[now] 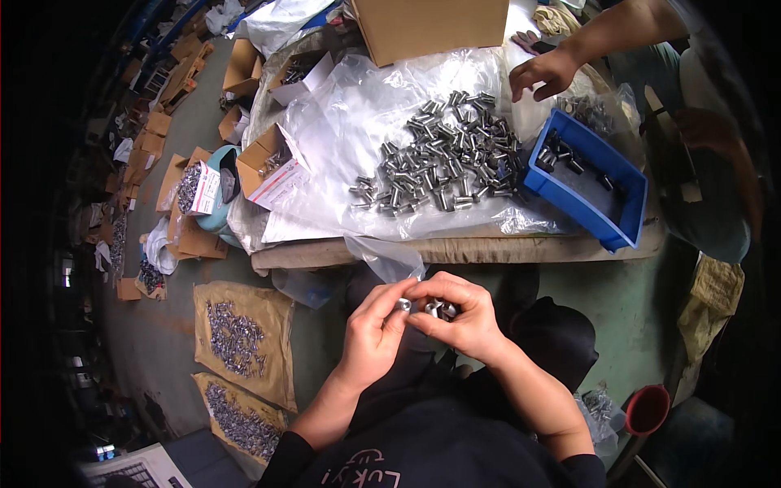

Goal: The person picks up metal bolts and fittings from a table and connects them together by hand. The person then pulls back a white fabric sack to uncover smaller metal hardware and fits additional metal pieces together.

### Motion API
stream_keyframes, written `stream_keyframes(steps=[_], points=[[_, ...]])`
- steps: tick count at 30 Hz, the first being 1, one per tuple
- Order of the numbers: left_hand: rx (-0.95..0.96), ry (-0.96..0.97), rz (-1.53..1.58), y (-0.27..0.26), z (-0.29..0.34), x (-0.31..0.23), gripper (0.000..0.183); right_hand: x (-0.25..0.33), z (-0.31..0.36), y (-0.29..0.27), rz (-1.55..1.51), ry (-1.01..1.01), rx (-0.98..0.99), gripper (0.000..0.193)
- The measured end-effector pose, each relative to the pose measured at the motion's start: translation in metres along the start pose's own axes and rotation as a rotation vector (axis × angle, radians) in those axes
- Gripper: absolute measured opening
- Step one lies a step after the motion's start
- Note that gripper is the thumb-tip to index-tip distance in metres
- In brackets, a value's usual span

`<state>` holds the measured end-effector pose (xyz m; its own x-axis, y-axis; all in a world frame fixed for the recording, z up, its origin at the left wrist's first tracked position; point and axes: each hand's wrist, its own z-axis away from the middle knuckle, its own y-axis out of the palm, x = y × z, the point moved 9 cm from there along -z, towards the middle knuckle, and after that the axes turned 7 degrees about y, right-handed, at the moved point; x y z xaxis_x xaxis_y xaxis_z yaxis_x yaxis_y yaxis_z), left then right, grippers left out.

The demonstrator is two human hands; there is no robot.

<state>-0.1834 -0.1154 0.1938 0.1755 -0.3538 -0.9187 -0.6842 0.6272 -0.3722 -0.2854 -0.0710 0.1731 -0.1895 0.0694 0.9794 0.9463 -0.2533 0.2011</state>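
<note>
In front of my body, just off the table's near edge, my two hands are close together. My left hand [374, 327] pinches one short, shiny metal cylinder-shaped part [403, 305] between thumb and fingers, its round end showing. Several similar metal parts [440, 309] sit in the curled fingers of my right hand [470, 319]. The fingertips of both hands nearly meet. Beyond them, a loose pile of the same kind of metal parts [447, 159] lies on clear plastic sheeting [325, 179] over the table.
A blue tray [630, 191] with a few dark metal parts stands at the table's right. Another person's hand [545, 73] reaches in above it. Small open cartons [272, 167] line the left edge. Parts lie on brown sacking [281, 313] on the floor, left; a red bucket [648, 409] stands lower right.
</note>
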Motion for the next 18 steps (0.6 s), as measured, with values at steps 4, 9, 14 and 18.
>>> stream_keyframes(steps=[4,9,14,18], points=[[0.012,0.095,-0.091,0.004,-0.001,-0.008,0.031,0.006,0.000,0.001,0.111,-0.083,-0.030,0.020],[0.023,-0.143,0.082,0.006,0.009,0.018,0.035,0.007,0.000,-0.003,0.126,-0.123,-0.068,0.017],[-0.096,-0.222,0.530,0.005,0.007,0.026,0.037,-0.036,0.000,-0.011,-0.939,0.347,-0.002,0.015],[-0.185,-0.179,0.636,0.004,-0.002,0.022,0.037,-0.042,0.004,0.006,-1.066,0.471,0.087,0.015]])
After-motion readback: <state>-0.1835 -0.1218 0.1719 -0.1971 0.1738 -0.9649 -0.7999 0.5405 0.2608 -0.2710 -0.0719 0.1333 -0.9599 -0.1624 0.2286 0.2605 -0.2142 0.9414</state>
